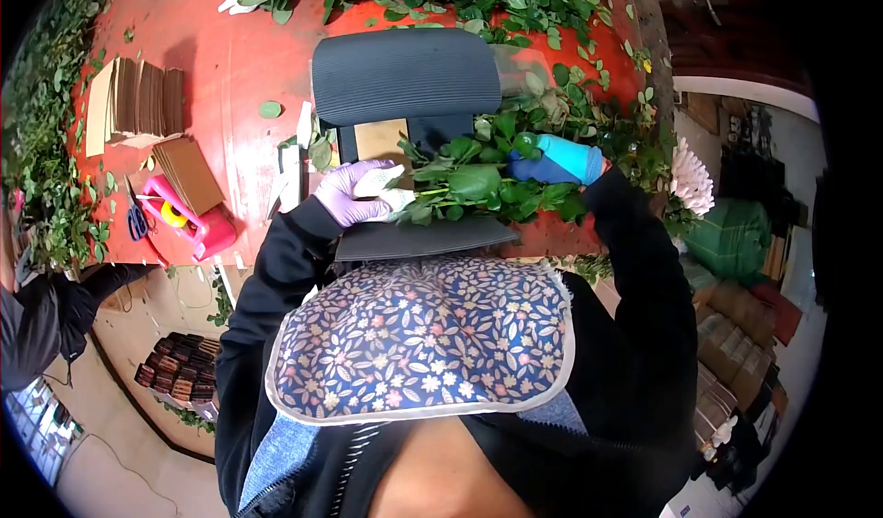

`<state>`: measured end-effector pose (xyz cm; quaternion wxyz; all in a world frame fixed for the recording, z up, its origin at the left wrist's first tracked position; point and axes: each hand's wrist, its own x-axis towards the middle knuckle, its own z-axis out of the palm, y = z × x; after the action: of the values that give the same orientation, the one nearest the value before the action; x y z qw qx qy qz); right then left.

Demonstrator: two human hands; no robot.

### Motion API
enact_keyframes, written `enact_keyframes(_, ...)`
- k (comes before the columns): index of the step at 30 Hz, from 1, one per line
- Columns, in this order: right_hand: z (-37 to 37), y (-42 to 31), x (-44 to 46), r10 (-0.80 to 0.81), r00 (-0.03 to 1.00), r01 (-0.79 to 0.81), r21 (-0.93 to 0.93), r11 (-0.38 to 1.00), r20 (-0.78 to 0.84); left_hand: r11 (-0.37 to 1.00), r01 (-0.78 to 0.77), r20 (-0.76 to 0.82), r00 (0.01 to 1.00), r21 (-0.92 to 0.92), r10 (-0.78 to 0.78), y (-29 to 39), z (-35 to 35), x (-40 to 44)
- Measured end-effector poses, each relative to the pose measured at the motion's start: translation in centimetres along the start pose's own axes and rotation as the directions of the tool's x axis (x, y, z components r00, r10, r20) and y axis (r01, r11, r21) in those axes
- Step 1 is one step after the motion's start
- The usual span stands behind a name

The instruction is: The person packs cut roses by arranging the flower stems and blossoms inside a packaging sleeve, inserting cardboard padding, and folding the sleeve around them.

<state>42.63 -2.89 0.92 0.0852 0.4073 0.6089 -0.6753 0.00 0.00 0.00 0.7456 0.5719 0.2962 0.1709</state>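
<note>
Head view: red table (239, 76); black ribbed rest (405, 76) on it; leafy stems (474, 182) held crosswise nearer the body. Hands apart: blue-gloved right hand (556, 161) closed round stems, lilac-gloved left hand (349, 194) gripping the white end (382, 182), material unclear, presumably 2 supports keeping the bunch level. Pink dispenser (213, 233) holds 1 yellow roll (173, 214).

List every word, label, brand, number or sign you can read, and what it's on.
None can be read.
Brown packages at right: any print is too small and blurred to read.
Pink tape dispenser: no legible label.
Cardboard piece beyond the left hand: no visible lettering.
</note>
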Motion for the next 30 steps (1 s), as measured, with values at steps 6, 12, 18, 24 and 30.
enact_keyframes(6,-0.5,-4.1,-4.1,0.191,0.882,-0.131,0.165,0.978,-0.432,0.993,-0.004,0.003,1.000,0.119,0.004,-0.7,1.3,1.3)
enact_keyframes(12,1.2,-6.9,-3.8,-0.344,0.656,-0.130,-0.549,0.825,-0.672,0.955,0.199,-0.082,0.979,0.220,-0.185,0.5,1.5,1.0)
enact_keyframes(18,4.7,-5.2,-1.3,-0.220,0.776,-0.294,-0.648,0.703,-0.591,0.803,0.107,-0.124,0.991,0.587,-0.041,-0.2,1.5,1.3)
enact_keyframes(24,5.4,-4.6,-1.3,-0.280,0.746,-0.203,-0.608,0.768,-0.604,0.640,0.047,-0.065,0.998,0.767,0.004,2.0,1.6,1.2)
enact_keyframes(30,5.1,-3.1,-1.2,-0.262,0.766,-0.212,-0.616,0.758,-0.587,0.406,-0.229,0.086,0.937,0.885,0.339,2.8,2.1,0.5)
